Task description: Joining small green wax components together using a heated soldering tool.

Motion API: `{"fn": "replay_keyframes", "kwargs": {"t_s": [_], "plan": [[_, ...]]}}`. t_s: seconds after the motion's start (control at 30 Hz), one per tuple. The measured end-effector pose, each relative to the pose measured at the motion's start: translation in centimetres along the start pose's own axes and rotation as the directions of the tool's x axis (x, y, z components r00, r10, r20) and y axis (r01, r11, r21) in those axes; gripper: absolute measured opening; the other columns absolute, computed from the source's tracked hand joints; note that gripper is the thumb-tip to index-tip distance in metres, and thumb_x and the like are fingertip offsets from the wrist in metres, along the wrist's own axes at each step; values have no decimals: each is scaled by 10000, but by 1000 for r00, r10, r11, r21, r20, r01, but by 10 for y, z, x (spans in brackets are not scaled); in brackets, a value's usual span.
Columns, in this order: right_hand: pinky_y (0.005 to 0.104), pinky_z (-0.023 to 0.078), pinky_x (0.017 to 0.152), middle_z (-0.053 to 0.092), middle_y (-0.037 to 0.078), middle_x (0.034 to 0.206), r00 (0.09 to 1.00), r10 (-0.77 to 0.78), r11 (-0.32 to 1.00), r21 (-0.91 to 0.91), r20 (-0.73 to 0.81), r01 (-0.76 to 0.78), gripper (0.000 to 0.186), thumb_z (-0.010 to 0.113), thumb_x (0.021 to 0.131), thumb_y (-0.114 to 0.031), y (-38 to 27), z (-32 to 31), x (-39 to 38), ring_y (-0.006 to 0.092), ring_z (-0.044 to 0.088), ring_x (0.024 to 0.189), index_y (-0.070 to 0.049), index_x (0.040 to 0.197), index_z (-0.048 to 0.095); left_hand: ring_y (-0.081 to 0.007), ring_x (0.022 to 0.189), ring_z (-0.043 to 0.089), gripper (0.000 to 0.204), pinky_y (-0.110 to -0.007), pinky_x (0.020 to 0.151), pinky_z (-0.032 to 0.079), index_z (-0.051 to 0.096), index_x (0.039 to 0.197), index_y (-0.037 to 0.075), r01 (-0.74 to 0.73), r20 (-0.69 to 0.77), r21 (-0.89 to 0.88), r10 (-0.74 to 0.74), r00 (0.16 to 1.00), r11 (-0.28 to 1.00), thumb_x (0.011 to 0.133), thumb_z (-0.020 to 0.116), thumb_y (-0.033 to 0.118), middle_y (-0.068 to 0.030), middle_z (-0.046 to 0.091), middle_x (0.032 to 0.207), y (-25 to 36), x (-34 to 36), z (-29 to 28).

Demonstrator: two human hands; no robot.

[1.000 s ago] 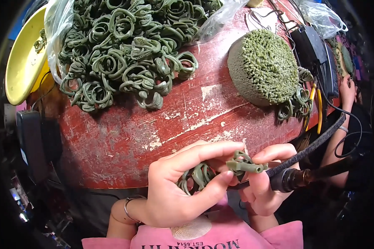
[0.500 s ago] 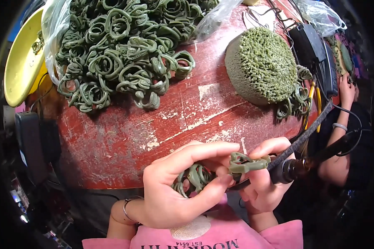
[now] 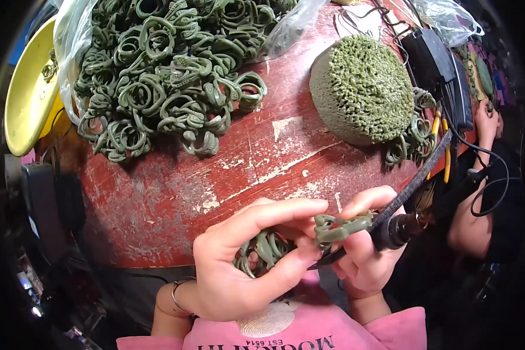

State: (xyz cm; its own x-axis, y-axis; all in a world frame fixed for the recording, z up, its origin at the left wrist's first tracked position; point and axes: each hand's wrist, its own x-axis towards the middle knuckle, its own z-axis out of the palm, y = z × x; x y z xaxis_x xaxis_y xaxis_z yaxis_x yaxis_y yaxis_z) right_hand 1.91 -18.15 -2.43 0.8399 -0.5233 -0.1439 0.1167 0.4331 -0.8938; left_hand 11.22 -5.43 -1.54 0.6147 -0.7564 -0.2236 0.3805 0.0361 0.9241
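Low in the frame, just right of centre, the left hand [image 3: 239, 262] and right hand [image 3: 361, 256] meet over the near edge of the worn red surface [image 3: 216, 175]. Between them sits a small olive-green wax piece [image 3: 338, 226], its long axis lying nearly level, tilted slightly up toward the right of the frame. The left fingers [image 3: 274, 219] pinch its left end while also cupping a bunch of green rings [image 3: 262, 251] in the palm. The right fingers are closed around a dark pen-like tool [image 3: 391, 230], whose body points to the right and whose cord [image 3: 417, 178] runs toward the upper right. A heap of green rings [image 3: 169, 70] lies at upper left, and a rough green dome [image 3: 361, 87] at upper right.
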Motion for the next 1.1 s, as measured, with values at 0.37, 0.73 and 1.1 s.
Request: {"fn": "replay_keyframes", "kwargs": {"t_s": [0.37, 0.73, 1.1], "plan": [[232, 478, 597, 603, 105, 774, 994, -41, 975, -223, -103, 17, 189, 612, 755, -25, 1, 0, -9, 108, 580, 683, 57, 910, 545, -103, 802, 556, 352, -225, 733, 447, 531, 1089, -28, -94, 30, 177, 91, 995, 980, 744, 590, -67, -83, 559, 908, -4, 4, -5], [222, 479, 616, 615, 100, 749, 991, 112, 981, -151, -78, -123, 113, 566, 757, 10, -13, 10, 0, 119, 587, 686, 57, 859, 579, -127, 803, 573, 339, -249, 713, 477, 531, 1061, -44, 26, -45, 73, -22, 999, 997, 726, 585, -46, -94, 570, 902, -4, 0, -3], [253, 499, 636, 610, 127, 795, 999, 47, 976, -211, -1, -46, 215, 601, 759, 13, -7, 4, -4, 148, 605, 732, 52, 941, 495, -102, 795, 571, 332, -220, 684, 475, 533, 1095, -22, 92, -41, -13, -93, 995, 996, 765, 559, -47, -79, 570, 931, -4, 1, -4]]}}
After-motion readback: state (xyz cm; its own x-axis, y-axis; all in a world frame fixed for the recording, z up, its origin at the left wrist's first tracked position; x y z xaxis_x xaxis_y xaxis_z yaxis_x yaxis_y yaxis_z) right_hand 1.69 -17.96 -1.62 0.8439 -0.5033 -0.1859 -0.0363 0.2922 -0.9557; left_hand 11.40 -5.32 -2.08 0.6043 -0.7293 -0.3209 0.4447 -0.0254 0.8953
